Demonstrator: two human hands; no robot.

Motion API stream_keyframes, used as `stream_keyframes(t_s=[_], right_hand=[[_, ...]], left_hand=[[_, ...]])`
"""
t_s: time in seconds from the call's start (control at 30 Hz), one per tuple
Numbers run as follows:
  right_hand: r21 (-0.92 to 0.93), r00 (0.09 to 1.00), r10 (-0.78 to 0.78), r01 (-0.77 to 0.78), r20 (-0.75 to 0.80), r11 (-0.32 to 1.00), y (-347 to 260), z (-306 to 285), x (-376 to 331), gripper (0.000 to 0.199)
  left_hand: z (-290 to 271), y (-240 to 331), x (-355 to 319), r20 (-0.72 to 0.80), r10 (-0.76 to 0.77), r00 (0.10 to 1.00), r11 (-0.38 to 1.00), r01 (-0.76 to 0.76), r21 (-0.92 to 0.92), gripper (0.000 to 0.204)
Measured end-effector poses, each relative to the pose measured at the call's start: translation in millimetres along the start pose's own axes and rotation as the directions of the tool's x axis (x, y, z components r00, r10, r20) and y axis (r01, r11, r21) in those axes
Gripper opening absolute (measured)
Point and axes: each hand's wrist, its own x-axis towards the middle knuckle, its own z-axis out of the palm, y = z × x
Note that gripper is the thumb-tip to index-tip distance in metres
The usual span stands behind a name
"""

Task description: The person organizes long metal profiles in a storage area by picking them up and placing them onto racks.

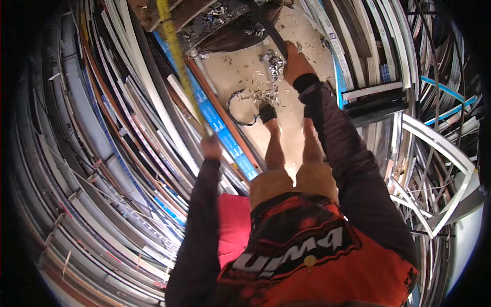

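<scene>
A yellow tape measure's blade (180,59) runs from my left hand (210,147) up past the top edge. My left hand is closed around its near end and smeared by motion; whether the tape's case is in it I cannot make out. With my right hand (297,64), farther forward, I grip the near end of a long dark bar (267,26). The bar slants away to the upper left, across a cluttered work surface (212,23) strewn with metal scraps. Its far end lies outside the view.
Long profiles (138,128) in several colours are racked on the left, beside a blue-wrapped length (217,123). More profiles (376,41) stand at the upper right, with a white frame (455,153) below. Metal offcuts (273,64) and a dark loop of cord (232,110) litter the floor.
</scene>
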Motion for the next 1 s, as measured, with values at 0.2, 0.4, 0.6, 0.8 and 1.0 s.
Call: stream_keyframes(t_s=[0.2, 0.4, 0.6, 0.8, 1.0], right_hand=[[-0.086, 0.992, 0.129, -0.128, 0.008, 0.988, 56, 1, -4, 0.048], [-0.057, 0.998, 0.058, -0.058, -0.012, 0.997, 19, 0, -1, 0.031], [-0.039, 0.986, 0.168, -0.168, -0.006, 0.985, 36, 8, 12, 0.026], [-0.022, 0.986, 0.106, -0.104, 0.125, 0.994, -17, -13, -4, 0.029], [-0.128, 0.991, 0.123, -0.115, 0.049, 0.985, 20, -13, 1, 0.046]], left_hand=[[-107, 79, -24, 0.375, -0.307, 0.875, 0.744, 0.466, -0.479, 0.018], [-336, 132, -27, 0.455, -0.483, 0.748, 0.731, 0.631, -0.261, 0.03], [-334, 132, -11, 0.423, -0.413, 0.807, 0.829, 0.525, -0.191, 0.025], [-355, 119, -27, 0.464, -0.41, 0.785, 0.794, 0.557, -0.241, 0.03], [-330, 124, -21, 0.512, -0.34, 0.789, 0.805, 0.526, -0.276, 0.03]])
